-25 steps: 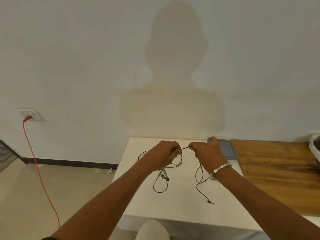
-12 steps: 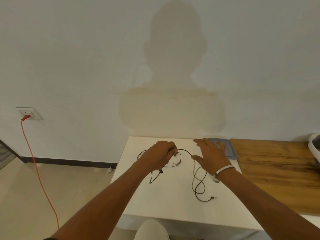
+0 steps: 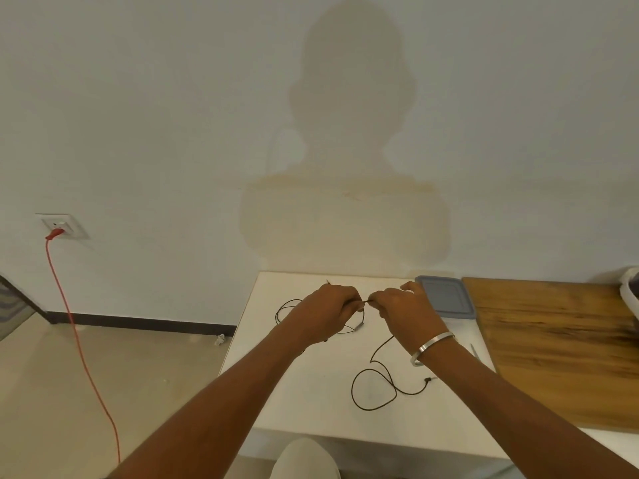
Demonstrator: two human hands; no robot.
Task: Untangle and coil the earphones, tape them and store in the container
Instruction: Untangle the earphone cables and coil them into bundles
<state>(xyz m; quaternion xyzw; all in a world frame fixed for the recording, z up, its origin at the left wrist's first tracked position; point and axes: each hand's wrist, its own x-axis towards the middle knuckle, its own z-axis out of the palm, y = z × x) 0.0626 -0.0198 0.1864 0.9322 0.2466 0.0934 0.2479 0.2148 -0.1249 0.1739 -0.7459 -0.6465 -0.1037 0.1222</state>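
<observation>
Both hands raised over table point(image 3: 311, 392): left hand point(image 3: 325, 314) & right hand point(image 3: 403, 314), fingers apparently pinching earphones point(image 3: 377, 388) cord.

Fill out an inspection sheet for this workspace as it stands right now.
Surface: white table; wooden board beside it on the right.
Job's things: black earphones uncoiled, loose loop and plug end lying on the table; grey container lid at the back edge; no tape seen.
Clutter: slim metal item near the board, too small to identify; white object at the far right edge.
Grip: left hand and right hand each pinch the earphone wire, a short stretch between them.
Cables: red cable plugged into wall socket, trailing to the floor.
Surroundings: white wall carrying the person's shadow.
</observation>
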